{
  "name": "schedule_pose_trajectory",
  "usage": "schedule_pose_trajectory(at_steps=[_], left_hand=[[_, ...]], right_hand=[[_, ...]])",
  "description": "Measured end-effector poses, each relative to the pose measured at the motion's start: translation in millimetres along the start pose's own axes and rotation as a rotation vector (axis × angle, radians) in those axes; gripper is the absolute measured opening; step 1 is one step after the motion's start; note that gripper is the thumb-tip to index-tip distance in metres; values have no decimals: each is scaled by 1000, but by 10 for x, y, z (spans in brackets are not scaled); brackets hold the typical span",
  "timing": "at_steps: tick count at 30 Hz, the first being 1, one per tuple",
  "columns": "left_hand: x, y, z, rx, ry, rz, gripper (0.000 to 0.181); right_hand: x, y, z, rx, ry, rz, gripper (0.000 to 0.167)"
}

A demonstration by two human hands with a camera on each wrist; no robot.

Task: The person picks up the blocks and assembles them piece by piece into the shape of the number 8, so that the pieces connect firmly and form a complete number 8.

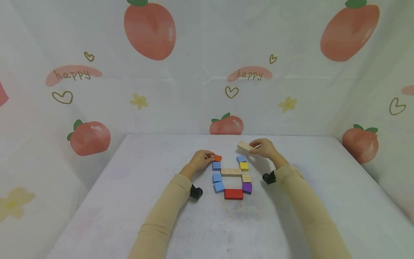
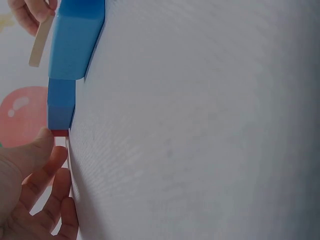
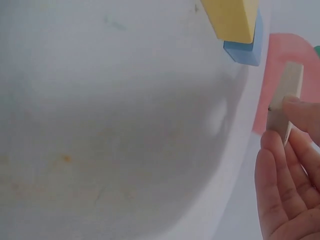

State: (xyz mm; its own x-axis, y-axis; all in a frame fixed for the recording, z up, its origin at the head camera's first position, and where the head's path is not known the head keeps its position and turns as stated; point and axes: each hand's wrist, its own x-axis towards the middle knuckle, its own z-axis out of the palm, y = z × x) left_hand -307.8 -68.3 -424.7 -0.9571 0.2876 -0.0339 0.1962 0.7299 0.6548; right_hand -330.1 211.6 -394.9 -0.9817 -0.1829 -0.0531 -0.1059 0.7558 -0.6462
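At the far end of the left column lies an orange-red block (image 1: 217, 158), and my left hand (image 1: 200, 160) pinches its left side between thumb and fingers. In the left wrist view the thumb (image 2: 35, 155) covers most of that block. My right hand (image 1: 263, 148) grips one end of a plain wooden block (image 1: 244, 146), held up off the table beyond the right column. The right wrist view shows thumb and fingers around this wooden block (image 3: 286, 95). Nearest to it is a light blue block (image 1: 241, 158), with a yellow block (image 1: 244, 166) adjoining.
Blue blocks (image 1: 216, 178) continue down the left column. A wooden bar (image 1: 231, 172) bridges the columns. A ridged wooden block (image 1: 246, 178) and a purple block (image 1: 247, 187) sit on the right; a red block (image 1: 233, 194) lies at the near end. All rest on a white table (image 1: 145, 216).
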Motion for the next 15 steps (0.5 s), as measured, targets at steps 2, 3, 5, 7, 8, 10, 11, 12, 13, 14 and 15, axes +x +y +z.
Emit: schedule_pose_trajectory(at_steps=[2, 3, 5, 7, 8, 10, 11, 12, 13, 14, 15], left_hand=[[-4, 1, -1, -2, 0, 6, 28], [-5, 0, -1, -3, 0, 8, 28], [-6, -2, -2, -12, 0, 8, 27], [-4, -5, -1, -14, -2, 5, 27], [-3, -7, -1, -16, -5, -1, 27], [0, -7, -2, -20, -8, -8, 28], [3, -7, -3, -18, -10, -11, 28], [5, -7, -2, -18, -14, -16, 28], [7, -8, -2, -21, -15, -20, 28], [9, -9, -3, -21, -16, -22, 28], [11, -9, -3, -23, -17, -27, 28]], right_hand=[[4, -11, 6, 2, 0, -22, 40], [6, -18, 11, 4, -2, -26, 40], [10, -30, 19, 7, -6, -33, 40], [17, -36, 28, 7, -14, -37, 40], [21, -39, 31, 11, -17, -37, 40], [33, -43, 36, 5, -24, -43, 40], [39, -45, 39, 1, -27, -46, 40], [48, -47, 41, 1, -30, -45, 41], [55, -49, 43, 1, -33, -50, 40], [62, -52, 45, 0, -35, -56, 40], [68, -53, 47, -1, -38, -62, 40]])
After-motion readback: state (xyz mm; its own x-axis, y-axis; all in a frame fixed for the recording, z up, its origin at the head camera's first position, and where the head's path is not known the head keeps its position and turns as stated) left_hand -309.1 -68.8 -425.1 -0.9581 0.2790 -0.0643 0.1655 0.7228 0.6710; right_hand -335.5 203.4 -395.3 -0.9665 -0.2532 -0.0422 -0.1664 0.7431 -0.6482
